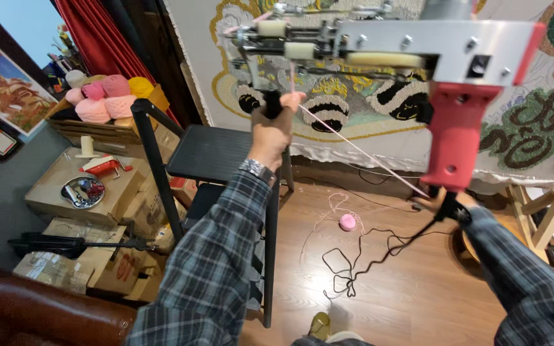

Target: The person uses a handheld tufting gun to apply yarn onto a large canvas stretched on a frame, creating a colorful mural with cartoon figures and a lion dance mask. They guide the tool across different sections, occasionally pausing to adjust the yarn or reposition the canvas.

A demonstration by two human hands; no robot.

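- Gripping the black front handle (pixel 272 102) of the tufting gun (pixel 418 45), the left hand (pixel 270 131) is clenched round it, knuckles toward the camera, with the watch (pixel 258 170) at the wrist just below.
- The gun's long axis runs from 9 to 3 o'clock across the top of the view, needle end at 9, grey body at 3.
- From the left fingers, the gun's body lies at 2 o'clock; the red grip (pixel 454 138) hangs down from it toward 6.
- The right hand sits at the foot of the red grip, mostly hidden behind it, so I cannot tell whether its fingers are clenched; only the right sleeve (pixel 520 269) shows plainly.
- The left hand is the nearer to the needle end, the right to the cord (pixel 379 247) that trails onto the floor.
- Pink yarn (pixel 360 150) runs taut from the left fingers toward 4 o'clock, and a pink ball (pixel 348 222) lies on the floor at 5.
- The needle end faces the rug cloth (pixel 354 122), just beside it; touching or not, I cannot tell.
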